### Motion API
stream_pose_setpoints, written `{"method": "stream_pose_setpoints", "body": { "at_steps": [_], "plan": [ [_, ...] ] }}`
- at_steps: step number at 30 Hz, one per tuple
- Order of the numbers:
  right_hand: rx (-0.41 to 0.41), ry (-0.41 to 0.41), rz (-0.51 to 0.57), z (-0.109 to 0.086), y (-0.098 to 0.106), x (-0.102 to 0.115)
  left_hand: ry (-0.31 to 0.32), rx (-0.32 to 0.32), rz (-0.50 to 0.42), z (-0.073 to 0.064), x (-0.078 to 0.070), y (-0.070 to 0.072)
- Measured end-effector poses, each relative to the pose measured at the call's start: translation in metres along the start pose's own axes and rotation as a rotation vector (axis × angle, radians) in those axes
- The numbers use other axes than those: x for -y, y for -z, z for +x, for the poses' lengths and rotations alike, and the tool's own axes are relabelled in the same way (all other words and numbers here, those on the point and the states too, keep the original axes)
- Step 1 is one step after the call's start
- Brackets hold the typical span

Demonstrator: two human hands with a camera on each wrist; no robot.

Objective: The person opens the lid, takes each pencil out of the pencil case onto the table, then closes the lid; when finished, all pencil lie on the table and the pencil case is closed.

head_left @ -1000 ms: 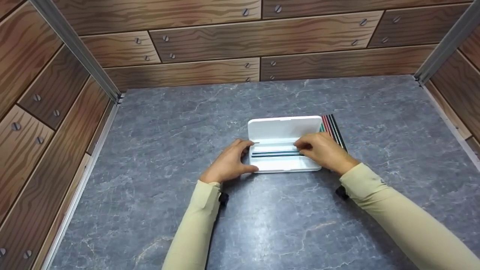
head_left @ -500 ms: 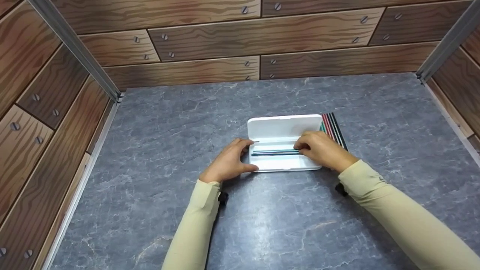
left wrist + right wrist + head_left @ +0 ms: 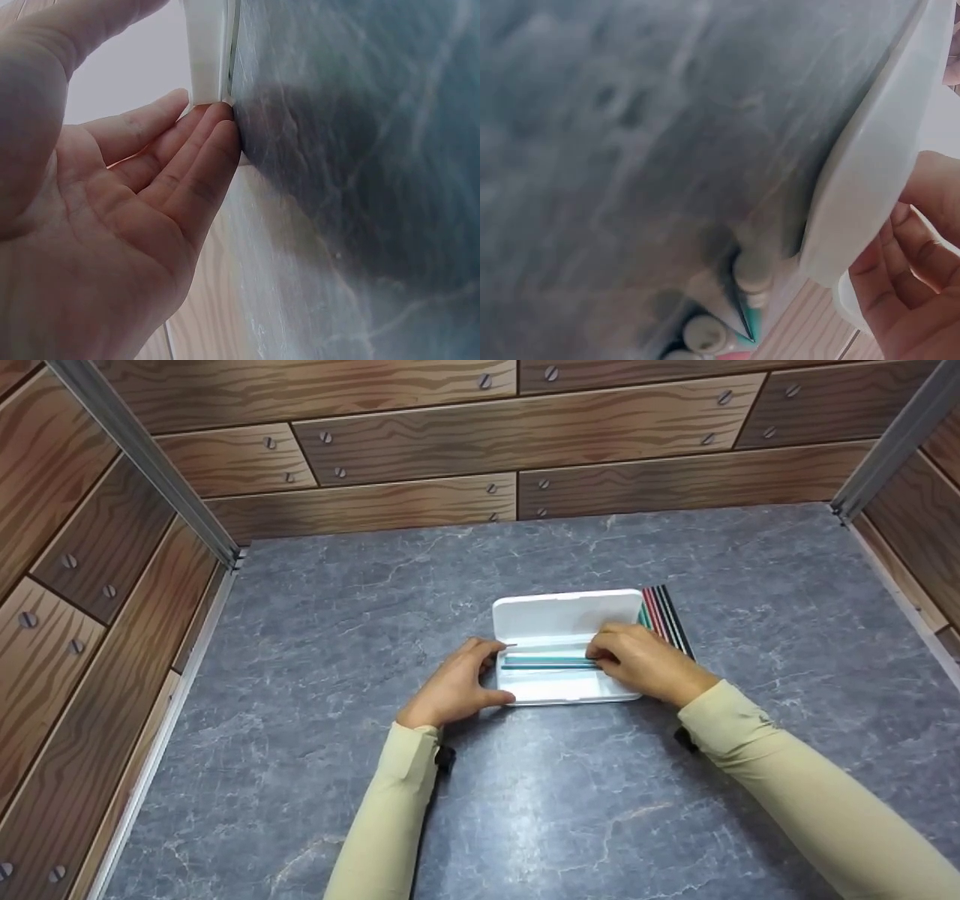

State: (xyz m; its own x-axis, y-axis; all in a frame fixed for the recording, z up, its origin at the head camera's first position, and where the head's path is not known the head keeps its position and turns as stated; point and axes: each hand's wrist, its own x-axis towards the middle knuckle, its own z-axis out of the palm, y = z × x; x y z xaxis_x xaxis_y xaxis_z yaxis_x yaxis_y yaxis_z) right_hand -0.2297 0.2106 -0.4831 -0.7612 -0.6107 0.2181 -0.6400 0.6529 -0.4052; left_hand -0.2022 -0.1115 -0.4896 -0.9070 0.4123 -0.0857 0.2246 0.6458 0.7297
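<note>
A white pencil case [image 3: 568, 615] lies on the table with its lid raised at the back. Slim blue and teal pencils [image 3: 551, 667] lie lengthwise in its tray. My left hand [image 3: 459, 682] holds the case's left end, thumb at the front corner and fingers by the back corner. In the left wrist view its fingertips [image 3: 217, 127] meet the case's end wall. My right hand [image 3: 637, 660] reaches over the right end and pinches a pencil among those in the tray; the pinched end is hidden by the fingers. The right wrist view shows those fingers [image 3: 877, 285] inside the case wall.
Several red, black and teal pencils [image 3: 670, 619] lie side by side just right of the case, partly behind it and the right hand. Their white round ends [image 3: 705, 334] show in the right wrist view. Wood-patterned walls [image 3: 405, 450] enclose the grey marbled table [image 3: 360, 600].
The pencils in the tray have shifted slightly, with a teal one now showing more toward the back. My right hand has edged a little left; the left hand keeps its place on the case.
</note>
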Motion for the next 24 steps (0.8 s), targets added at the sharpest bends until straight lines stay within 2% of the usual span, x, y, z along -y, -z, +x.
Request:
{"method": "stream_pose_setpoints", "body": {
  "at_steps": [9, 14, 19, 24],
  "plan": [
    [-0.071, 0.049, 0.022, -0.004, 0.009, 0.003, -0.012, 0.0, -0.003, -0.001, -0.001, 0.001],
    [-0.165, 0.039, 0.063, -0.009, 0.02, 0.004, -0.003, 0.008, -0.002, -0.001, 0.0, 0.0],
    [-0.294, -0.068, 0.116, -0.017, 0.032, 0.0, 0.0, 0.011, -0.006, -0.001, 0.0, 0.0],
    [-0.404, -0.24, 0.185, -0.027, 0.043, -0.009, -0.008, 0.005, -0.003, -0.001, 0.0, 0.0]
  ]
}}
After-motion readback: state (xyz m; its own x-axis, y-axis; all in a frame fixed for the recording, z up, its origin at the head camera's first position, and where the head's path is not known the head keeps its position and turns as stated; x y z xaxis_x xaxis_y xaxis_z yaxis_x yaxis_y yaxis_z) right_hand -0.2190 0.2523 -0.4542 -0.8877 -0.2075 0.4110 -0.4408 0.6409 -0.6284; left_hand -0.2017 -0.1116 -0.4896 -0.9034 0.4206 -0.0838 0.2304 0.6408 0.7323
